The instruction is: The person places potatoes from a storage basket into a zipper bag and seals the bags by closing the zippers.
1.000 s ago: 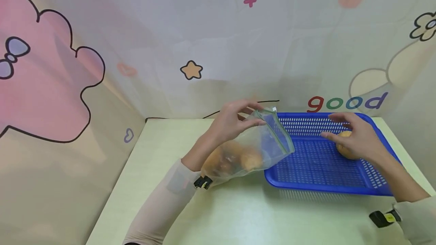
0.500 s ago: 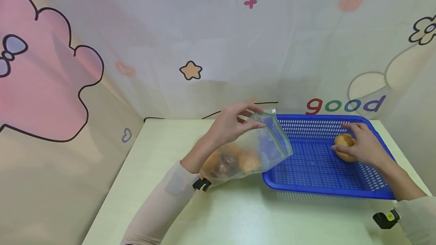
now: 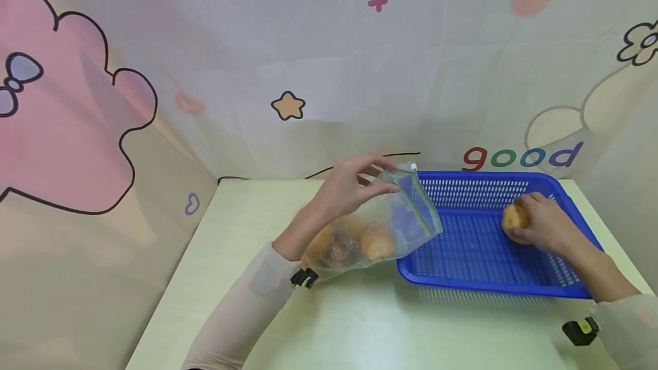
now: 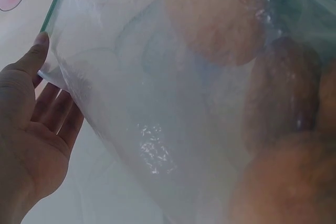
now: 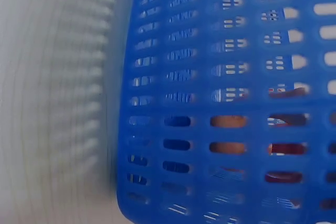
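At the left side of the blue basket, my left hand [image 3: 352, 184] pinches the edge of a clear zip bag [image 3: 406, 221] near its green-lined mouth. The left wrist view shows the thumb and fingers of that hand [image 4: 39, 124] at the bag's [image 4: 142, 103] edge. Several round tan potatoes [image 3: 377, 242] lie in the bag, with a darker reddish-brown item [image 4: 283, 87] among them. My right hand [image 3: 547, 224] grips a tan potato [image 3: 514, 221] inside the basket, at its right end. From the right wrist, the basket's wall mostly hides this hand.
The blue slotted basket [image 3: 478, 288] stands on the pale table [image 3: 360, 324], its left rim next to the bag's mouth. A printed cloth backdrop [image 3: 349, 73] rises behind the table. In the right wrist view the basket wall [image 5: 152, 129] fills much of the picture.
My right hand has come down onto the potato in the basket, and its fingers have gone from spread to gripping it. The left hand and the bag have stayed nearly still.
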`<state>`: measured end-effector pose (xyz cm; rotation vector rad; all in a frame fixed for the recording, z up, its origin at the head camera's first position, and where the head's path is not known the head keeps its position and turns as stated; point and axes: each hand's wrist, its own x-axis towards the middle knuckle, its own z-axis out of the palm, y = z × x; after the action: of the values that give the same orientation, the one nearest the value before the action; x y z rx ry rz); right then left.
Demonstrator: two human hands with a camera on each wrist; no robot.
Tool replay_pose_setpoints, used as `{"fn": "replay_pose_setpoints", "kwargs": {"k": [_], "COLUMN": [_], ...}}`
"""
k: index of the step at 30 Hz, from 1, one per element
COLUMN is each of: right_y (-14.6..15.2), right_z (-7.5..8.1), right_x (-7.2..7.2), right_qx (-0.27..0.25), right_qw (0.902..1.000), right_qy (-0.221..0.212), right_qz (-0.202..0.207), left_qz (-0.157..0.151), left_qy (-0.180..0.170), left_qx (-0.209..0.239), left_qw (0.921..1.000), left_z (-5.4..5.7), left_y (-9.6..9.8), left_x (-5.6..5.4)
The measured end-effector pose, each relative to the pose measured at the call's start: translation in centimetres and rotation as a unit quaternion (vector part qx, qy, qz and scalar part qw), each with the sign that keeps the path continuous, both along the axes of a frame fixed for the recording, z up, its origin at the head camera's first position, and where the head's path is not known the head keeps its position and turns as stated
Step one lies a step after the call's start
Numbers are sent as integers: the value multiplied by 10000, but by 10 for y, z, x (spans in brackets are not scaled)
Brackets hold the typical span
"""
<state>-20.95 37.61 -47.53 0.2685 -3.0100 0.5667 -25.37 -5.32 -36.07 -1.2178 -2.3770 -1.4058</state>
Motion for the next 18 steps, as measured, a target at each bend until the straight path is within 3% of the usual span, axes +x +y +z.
{"fn": "replay_pose_setpoints", "kwargs": {"k": [4, 9, 12, 18], "right_y": [-8, -41, -68, -117], "right_z": [5, 29, 51, 85], "right_x": [0, 4, 9, 20], "right_qx": [-20, -876, -1473, -2730], "right_qw": [9995, 9934, 9849, 9583], "right_qy": [255, 631, 759, 498], "right_qz": [186, 389, 499, 685], "left_qz": [-16, 140, 143, 102], "left_qy": [-40, -129, -175, -144], "left_qx": [-27, -45, -20, -17], "left_qw": [10000, 9998, 9997, 9998], "left_z": [0, 0, 1, 1], "left_y": [1, -1, 0, 2], "left_x": [0, 1, 2, 1]}}
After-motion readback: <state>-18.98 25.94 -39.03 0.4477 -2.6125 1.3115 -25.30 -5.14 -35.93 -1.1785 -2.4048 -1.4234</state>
